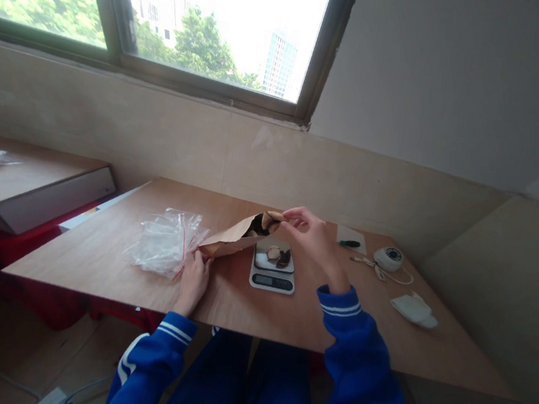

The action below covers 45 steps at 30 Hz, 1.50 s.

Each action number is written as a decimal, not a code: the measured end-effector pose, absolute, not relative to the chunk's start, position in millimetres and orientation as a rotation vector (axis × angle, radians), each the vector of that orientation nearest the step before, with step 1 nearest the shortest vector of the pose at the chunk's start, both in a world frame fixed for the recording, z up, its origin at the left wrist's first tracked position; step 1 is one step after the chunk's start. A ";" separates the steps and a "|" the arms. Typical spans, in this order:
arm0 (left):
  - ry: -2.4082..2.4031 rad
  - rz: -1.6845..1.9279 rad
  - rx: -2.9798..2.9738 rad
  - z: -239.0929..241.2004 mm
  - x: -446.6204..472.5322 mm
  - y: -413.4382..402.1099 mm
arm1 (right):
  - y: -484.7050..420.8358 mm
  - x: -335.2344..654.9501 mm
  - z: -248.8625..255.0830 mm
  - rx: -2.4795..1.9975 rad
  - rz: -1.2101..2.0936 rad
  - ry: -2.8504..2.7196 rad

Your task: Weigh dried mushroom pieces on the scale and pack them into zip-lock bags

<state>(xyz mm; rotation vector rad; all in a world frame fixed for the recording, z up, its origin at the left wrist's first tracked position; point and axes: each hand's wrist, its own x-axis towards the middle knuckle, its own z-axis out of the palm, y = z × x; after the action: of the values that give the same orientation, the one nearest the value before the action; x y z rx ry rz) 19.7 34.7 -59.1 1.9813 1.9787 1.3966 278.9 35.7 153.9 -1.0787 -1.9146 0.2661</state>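
A brown paper bag [232, 239] is held tilted, its dark mouth facing right. My left hand [194, 278] is closed on the bag's lower end at the left. At the mouth, the fingertips of my right hand [312, 237] pinch a tan edge that looks like the bag's rim; some of what they touch is hard to make out. Just below the mouth stands a white digital kitchen scale [273, 282]. Several dark and pale pieces, like dried mushrooms [277, 255], rest on its platform. Pieces inside the bag are mostly in shadow.
Clear zip bags [162, 241] lie left of my left hand. To the right are a green-handled tool [349, 244] on white paper, a white dome-shaped device [388, 258] with its cable, and a crumpled white cloth or bag [414, 309]. The wooden table [93, 258] ends just before my legs.
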 end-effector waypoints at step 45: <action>2.332 1.141 1.774 -47.8 27.3 43.8 | -1.6 358.5 -65.5 -1.472 0.373 -1.269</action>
<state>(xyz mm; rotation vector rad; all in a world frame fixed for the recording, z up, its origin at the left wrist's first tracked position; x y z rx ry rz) 27.3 43.8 -47.8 1.7740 2.3322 1.1406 358.5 -1.6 -65.5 -1.4725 -1.2693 0.3733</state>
